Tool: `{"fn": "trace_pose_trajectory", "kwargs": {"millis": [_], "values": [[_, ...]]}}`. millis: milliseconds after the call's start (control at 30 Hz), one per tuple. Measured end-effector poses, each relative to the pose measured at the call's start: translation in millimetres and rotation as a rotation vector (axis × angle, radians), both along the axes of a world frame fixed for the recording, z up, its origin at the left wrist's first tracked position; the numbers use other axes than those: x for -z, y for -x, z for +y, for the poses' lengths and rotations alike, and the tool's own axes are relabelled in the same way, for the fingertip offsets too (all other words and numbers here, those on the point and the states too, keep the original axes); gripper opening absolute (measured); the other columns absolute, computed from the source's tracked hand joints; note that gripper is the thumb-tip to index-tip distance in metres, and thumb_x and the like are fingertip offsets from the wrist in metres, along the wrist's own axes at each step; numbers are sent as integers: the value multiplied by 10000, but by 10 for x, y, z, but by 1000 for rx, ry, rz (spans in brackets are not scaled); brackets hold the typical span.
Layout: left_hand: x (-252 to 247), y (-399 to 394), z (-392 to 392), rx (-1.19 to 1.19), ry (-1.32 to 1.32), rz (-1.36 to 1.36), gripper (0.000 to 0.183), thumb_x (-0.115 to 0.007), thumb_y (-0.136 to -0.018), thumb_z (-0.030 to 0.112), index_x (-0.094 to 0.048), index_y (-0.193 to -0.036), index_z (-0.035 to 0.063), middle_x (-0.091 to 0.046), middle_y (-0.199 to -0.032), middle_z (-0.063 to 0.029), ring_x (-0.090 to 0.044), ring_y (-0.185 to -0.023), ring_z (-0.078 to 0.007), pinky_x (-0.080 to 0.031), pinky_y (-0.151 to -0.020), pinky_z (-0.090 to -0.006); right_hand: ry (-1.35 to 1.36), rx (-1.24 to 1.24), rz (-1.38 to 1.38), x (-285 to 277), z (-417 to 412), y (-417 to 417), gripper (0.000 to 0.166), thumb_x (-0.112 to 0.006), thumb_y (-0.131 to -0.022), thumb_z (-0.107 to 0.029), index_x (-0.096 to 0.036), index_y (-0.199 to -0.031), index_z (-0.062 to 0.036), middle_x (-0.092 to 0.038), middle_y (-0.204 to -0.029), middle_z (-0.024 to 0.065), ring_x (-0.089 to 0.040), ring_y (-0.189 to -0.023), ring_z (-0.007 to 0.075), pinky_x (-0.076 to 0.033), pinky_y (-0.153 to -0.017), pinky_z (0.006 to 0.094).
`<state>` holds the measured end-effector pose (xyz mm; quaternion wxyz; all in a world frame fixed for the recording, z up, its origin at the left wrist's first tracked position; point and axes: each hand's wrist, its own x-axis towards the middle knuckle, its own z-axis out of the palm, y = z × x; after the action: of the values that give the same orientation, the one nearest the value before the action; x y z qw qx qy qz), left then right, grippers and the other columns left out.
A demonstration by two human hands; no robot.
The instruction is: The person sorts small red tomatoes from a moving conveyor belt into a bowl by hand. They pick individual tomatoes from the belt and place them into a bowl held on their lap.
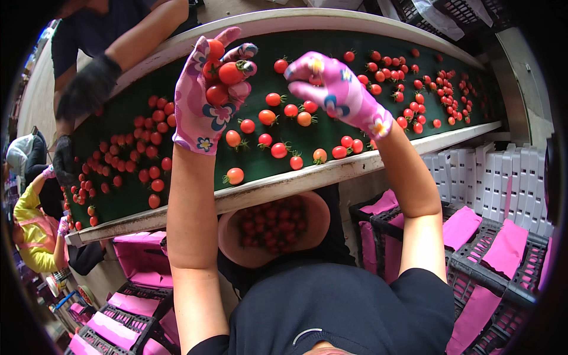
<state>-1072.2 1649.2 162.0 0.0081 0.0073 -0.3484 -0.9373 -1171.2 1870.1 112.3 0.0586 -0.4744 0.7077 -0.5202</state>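
Note:
My left hand [215,88], in a pink flowered glove, is raised palm up over the green conveyor belt [204,177], holding several small red tomatoes [230,73], some with green stems. My right hand [330,88], in a matching glove, is over the belt's middle with fingers curled; a bit of red shows at its palm, and whether it grips a tomato is unclear. Loose tomatoes [279,150], red to orange, lie on the belt below and between both hands, with more to either side. A round tub [318,217] holding many tomatoes stands below the belt's near edge.
The belt has pale rails [293,177]. Across it at upper left, a co-worker's dark-gloved hand [88,86] hangs over the belt. Another person [40,226] is at far left. Black crates [479,262] with pink sheets stand at lower right and lower left, white crates [492,182] at right.

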Motion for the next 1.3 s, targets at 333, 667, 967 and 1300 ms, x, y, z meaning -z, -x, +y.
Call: {"fn": "trace_pose_trajectory", "kwargs": {"millis": [333, 667, 967, 1300], "values": [[66, 106, 226, -151, 114, -165, 620, -546, -985, 500, -550, -1284, -43, -655, -1005, -175, -640, -781, -204, -502, -567, -248, -315, 200, 619, 370, 265, -157, 199, -704, -822, -182, -628, -982, -92, -611, -960, 82, -591, -888, 282, -475, -783, 411], [35, 270, 721, 215, 64, -105, 643, -447, -1013, 519, -428, -1450, 47, -658, -1170, -198, -671, -771, -188, -460, -477, -192, 192, 70, -16, -388, 551, 452, 337, -720, -882, -225, -656, -1130, -6, -671, -1049, 139, -667, -979, 253, -527, -884, 346], [72, 361, 721, 59, -135, 48, 606, -516, -997, 464, -449, -1396, 13, -563, -1242, -256, -620, -803, -220, -480, -533, -233, -103, -567, -279, -207, 1140, 559, 293, -609, -975, -274, -684, -1124, -33, -697, -983, 47, -655, -920, 159, -517, -820, 288], [87, 475, 954, -121, -82, -49, 540, -517, -996, 437, -515, -1325, 9, -586, -1181, -226, -582, -822, -220, -485, -598, -269, -71, 63, -245, 149, 1292, 492, 325, -662, -914, -137, -627, -1213, -13, -626, -1188, 117, -611, -1119, 235, -484, -962, 352]]}}
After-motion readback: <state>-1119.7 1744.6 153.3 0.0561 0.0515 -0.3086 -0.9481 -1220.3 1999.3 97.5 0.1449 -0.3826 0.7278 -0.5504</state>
